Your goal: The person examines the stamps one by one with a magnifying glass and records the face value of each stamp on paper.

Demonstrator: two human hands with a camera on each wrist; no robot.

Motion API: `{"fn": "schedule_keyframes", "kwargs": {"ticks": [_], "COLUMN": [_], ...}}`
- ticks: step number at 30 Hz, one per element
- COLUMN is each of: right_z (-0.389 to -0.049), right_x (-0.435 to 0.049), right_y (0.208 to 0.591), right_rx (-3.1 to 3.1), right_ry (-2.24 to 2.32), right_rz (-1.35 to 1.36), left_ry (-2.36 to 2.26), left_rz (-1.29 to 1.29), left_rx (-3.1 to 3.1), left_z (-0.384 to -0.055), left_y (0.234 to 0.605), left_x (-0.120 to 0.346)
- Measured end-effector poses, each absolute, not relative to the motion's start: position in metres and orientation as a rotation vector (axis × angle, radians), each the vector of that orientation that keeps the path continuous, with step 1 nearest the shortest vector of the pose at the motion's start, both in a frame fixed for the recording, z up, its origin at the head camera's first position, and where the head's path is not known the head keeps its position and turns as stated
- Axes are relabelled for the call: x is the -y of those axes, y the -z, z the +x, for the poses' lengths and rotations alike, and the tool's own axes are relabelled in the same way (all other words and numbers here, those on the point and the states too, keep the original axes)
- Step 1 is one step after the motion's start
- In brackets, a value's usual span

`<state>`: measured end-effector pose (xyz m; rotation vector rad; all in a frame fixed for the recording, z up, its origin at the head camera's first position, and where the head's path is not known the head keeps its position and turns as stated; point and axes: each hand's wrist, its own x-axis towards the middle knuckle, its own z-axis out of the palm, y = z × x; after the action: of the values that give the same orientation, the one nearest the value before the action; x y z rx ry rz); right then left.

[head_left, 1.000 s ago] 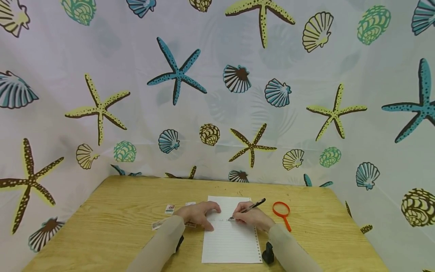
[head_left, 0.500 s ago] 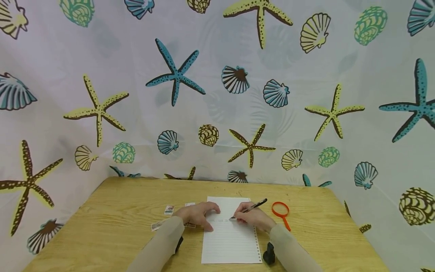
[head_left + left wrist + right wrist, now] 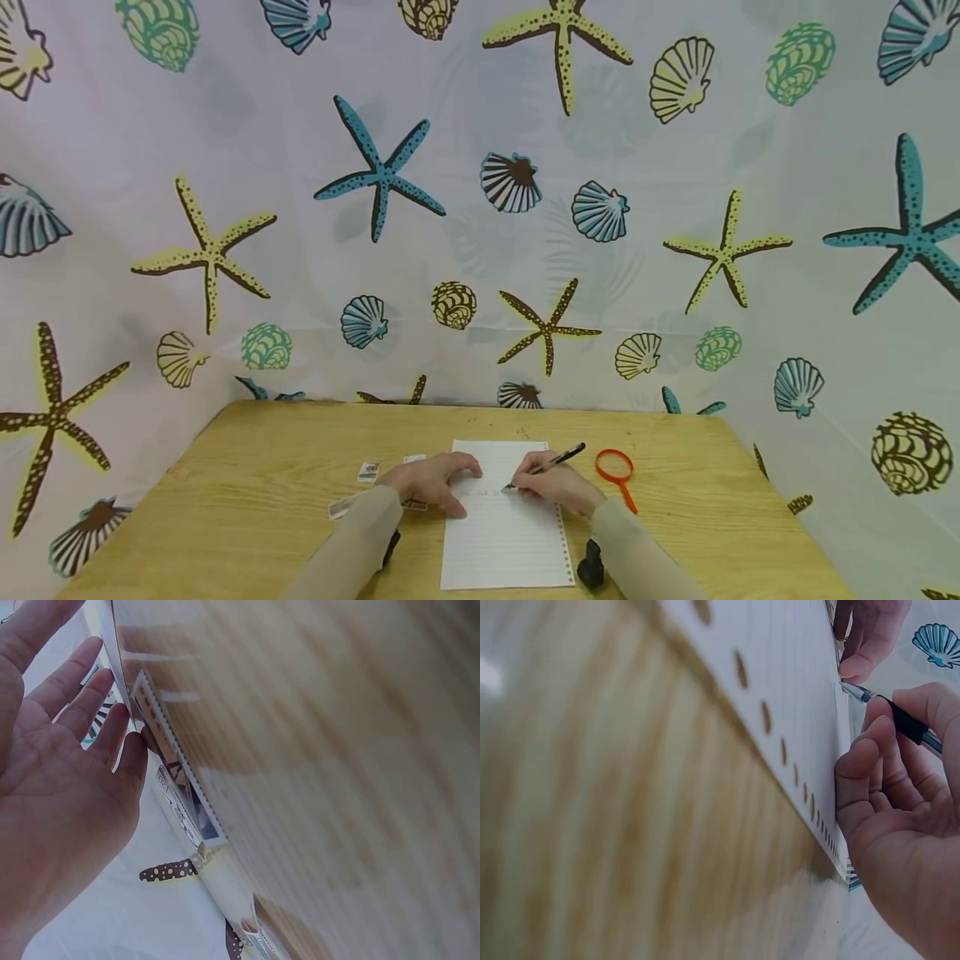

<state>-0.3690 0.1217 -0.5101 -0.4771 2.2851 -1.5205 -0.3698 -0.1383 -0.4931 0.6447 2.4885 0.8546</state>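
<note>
A white lined sheet of paper (image 3: 506,550) with holes along its right edge lies on the wooden table. My right hand (image 3: 557,485) pinches a black-gripped pen (image 3: 904,720), its tip at a line of faint handwriting (image 3: 482,492) on the upper half of the sheet. In the right wrist view the other fingers of the right hand (image 3: 900,795) curl beneath the pen. My left hand (image 3: 427,482) rests at the sheet's left edge with thumb and fingers spread. Beside and partly under the left hand lie stamps, one of them a long stamp (image 3: 176,761) with perforated edges.
Right of the sheet lies an orange-red magnifying glass (image 3: 615,467). A small stamp (image 3: 368,472) sits left of the left hand, with another stamp (image 3: 341,506) near the sleeve. A curtain (image 3: 465,250) printed with shells and starfish surrounds the table (image 3: 247,500).
The head view has shifted slightly, so the whole scene sits a little lower and further left. The pen has advanced a little along the written line; the left hand stays in place.
</note>
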Motion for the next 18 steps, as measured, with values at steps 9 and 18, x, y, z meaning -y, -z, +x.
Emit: {"fn": "schedule_keyframes", "kwargs": {"ticks": [9, 18], "right_z": [-0.3695, -0.3682], "right_x": [-0.1217, -0.1209], "right_y": [0.5094, 0.5105], "right_rx": [-2.301, -2.307], "right_ry": [1.508, 1.505], "right_rz": [-0.451, -0.437], "left_ry": [-0.853, -0.854], "left_rz": [0.626, 0.626], "left_rx": [-2.495, -2.499], "left_z": [-0.3706, -0.3690], "left_y": [0.4942, 0.4953], "left_x": [0.1379, 0.1387]}}
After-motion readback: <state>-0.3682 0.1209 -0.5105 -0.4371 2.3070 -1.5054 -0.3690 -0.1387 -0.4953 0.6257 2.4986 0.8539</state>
